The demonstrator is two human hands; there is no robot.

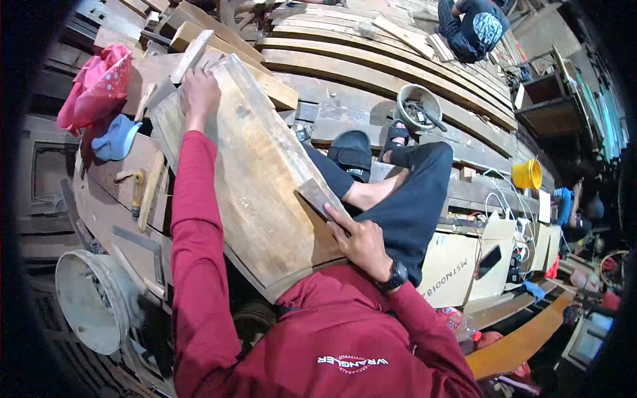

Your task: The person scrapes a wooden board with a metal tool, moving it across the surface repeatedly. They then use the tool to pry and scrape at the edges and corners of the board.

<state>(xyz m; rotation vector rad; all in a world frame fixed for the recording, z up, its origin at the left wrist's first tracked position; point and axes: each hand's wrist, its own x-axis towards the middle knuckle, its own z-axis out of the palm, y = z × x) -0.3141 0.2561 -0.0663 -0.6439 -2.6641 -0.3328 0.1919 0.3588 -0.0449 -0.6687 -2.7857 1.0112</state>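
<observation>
A wide wooden board (249, 159) lies slanted across my lap, with a narrower strip along its edge. My left hand (201, 96) is at the board's far end, its fingers curled over the edge beside a pale wood block (192, 56). Near the board's close right edge, my right hand (361, 242) grips a small flat dark-grey wooden piece (317, 199), which rests on the board. Part of that piece is hidden under the fingers. A black watch (396, 275) is on my right wrist.
To the left are a hammer (137, 192), a metal square (142, 249), a blue cap (115, 138), a pink cloth (96, 86) and a white bucket (93, 302). A grey bucket (419, 109) stands ahead. A yellow bucket (527, 174) and cardboard (451, 268) are at right. Another person (474, 30) sits farther off.
</observation>
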